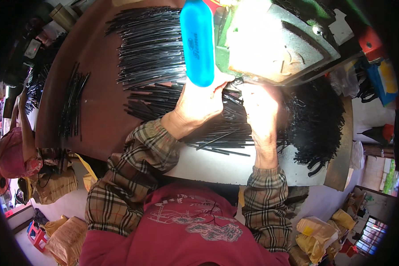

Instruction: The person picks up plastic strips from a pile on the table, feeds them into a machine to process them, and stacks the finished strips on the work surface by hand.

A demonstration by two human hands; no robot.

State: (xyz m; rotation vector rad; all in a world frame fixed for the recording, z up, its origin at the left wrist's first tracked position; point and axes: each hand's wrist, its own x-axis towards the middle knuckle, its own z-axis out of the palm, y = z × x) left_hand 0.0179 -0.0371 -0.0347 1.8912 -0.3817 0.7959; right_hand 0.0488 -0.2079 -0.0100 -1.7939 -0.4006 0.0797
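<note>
My left hand grips a bright blue rounded handle that stands up toward the camera. My right hand lies beside it, its fingertips at the edge of a grey metal machine block lit by strong glare; what its fingers pinch is washed out. Under both hands lie many thin black rods, laid side by side across the brown table. A heap of curved black pieces sits right of my right hand.
A small bundle of black rods lies apart at the table's left. Another person in pink is at the far left. Yellow-brown bags and sacks stand on the floor below the table's white front edge.
</note>
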